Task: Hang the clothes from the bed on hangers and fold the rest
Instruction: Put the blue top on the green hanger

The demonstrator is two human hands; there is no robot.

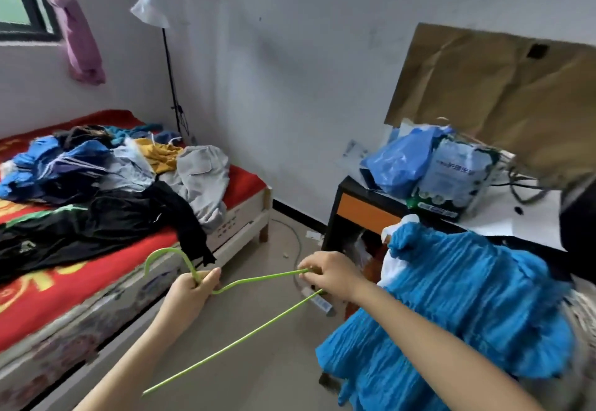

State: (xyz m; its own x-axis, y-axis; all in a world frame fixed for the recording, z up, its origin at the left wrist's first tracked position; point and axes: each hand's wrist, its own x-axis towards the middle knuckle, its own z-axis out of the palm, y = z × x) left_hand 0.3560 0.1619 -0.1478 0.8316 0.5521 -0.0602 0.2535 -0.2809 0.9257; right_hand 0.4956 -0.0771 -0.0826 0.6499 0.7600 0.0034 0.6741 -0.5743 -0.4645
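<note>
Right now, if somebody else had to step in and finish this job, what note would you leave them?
Left hand: grips the thin green wire hanger at the base of its hook.
Right hand: pinches the hanger's far corner.
Crinkled bright blue garment: draped at the right beside the right forearm, not on the hanger.
Mixed pile of clothes: heaped on the red-covered bed.
Done: nothing in view is hung or folded.
Left: probably hang the blue garment first, then sort the pile.

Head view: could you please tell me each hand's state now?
Left hand: grips the thin green wire hanger by its neck.
Right hand: pinches its shoulder.
</note>
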